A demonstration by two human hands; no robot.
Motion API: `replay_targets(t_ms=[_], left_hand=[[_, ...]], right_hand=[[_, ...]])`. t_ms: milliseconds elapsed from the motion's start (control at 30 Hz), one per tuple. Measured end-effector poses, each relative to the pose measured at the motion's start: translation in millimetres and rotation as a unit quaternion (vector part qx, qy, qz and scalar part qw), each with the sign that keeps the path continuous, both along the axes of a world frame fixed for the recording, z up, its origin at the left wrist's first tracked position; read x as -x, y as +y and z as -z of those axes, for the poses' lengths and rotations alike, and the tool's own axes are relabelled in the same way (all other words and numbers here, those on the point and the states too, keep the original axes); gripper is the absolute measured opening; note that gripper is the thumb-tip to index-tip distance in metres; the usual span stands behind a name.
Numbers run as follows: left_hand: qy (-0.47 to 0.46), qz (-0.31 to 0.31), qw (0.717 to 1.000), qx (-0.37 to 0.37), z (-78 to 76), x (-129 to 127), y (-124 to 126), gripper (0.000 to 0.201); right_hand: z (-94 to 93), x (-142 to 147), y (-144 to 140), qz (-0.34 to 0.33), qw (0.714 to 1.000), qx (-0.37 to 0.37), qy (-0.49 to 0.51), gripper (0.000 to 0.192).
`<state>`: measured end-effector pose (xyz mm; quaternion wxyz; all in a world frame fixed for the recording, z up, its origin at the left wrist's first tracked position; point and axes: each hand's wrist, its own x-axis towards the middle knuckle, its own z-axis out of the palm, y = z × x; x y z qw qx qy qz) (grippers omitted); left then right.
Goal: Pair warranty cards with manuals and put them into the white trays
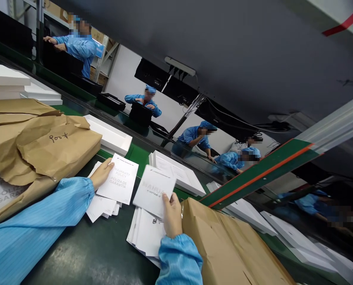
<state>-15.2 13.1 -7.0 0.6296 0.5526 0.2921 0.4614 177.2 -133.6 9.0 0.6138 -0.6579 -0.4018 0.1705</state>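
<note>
Landmark: manual booklet (154,190)
Left of it: warranty leaflet (119,183), above a loose leaflet pile (100,208)
Beneath it: booklet stack (145,233)
Right: paper parcel (224,245)
Behind: open tray (109,136)

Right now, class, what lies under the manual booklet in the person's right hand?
A fanned stack of similar white booklets on the green table; the right hand and sleeve cover its near edge.

Even indoor light, soft shadows; frame tilted, edges stretched, mildly blurred.
</note>
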Motion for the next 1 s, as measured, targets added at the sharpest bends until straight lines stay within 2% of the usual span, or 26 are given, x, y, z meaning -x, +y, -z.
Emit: replay_targets(t_ms=[100,200,367,433,533,633,700,767,867,933,1000], left_hand=[[-0.034,0.041,0.996,0.075,-2.5,-2.4,-3.4,0.032],[-0.076,0.063,0.986,0.137,-5.3,-6.3,-8.0,0.036],[-0.122,0.019,0.979,0.16,-8.6,-9.7,-13.1,0.038],[-0.152,0.035,0.974,0.164,-10.6,-10.1,-17.0,0.042],[-0.189,0.131,0.96,0.16,-13.6,-11.9,-27.5,0.052],[-0.182,0.25,0.938,0.158,-15.2,-15.4,-39.1,0.068],[-0.174,0.276,0.933,0.151,-15.2,-17.8,-44.0,0.072],[-0.177,0.257,0.94,0.137,-14.4,-19.6,-45.5,0.069],[-0.171,0.196,0.96,0.103,-11.6,-21.0,-42.6,0.059],[-0.14,0.158,0.975,0.065,-8.5,-21.5,-39.2,0.052],[-0.081,0.132,0.988,0.002,-5.1,-21.7,-36.5,0.045]], right_hand=[[2.3,14.6,3.5,-0.027,0.97,-0.074,0.229,0.044],[3.6,28.9,5.5,-0.051,0.935,-0.062,0.345,0.052],[-2.9,35.9,2.6,-0.045,0.918,-0.105,0.38,0.054],[-4.0,37.9,2.3,-0.056,0.908,-0.11,0.399,0.054],[-1.3,44.9,4.4,-0.087,0.902,-0.1,0.411,0.056],[2.9,53.6,7.1,-0.103,0.915,-0.085,0.38,0.055],[4.8,57.9,7.3,-0.104,0.92,-0.074,0.37,0.053],[6.0,60.9,5.8,-0.129,0.917,-0.057,0.372,0.051],[7.3,64.1,1.9,-0.181,0.916,0.005,0.357,0.051],[7.8,65.0,-0.1,-0.177,0.925,0.037,0.334,0.052],[7.7,63.9,-0.8,-0.151,0.937,0.035,0.314,0.052]])
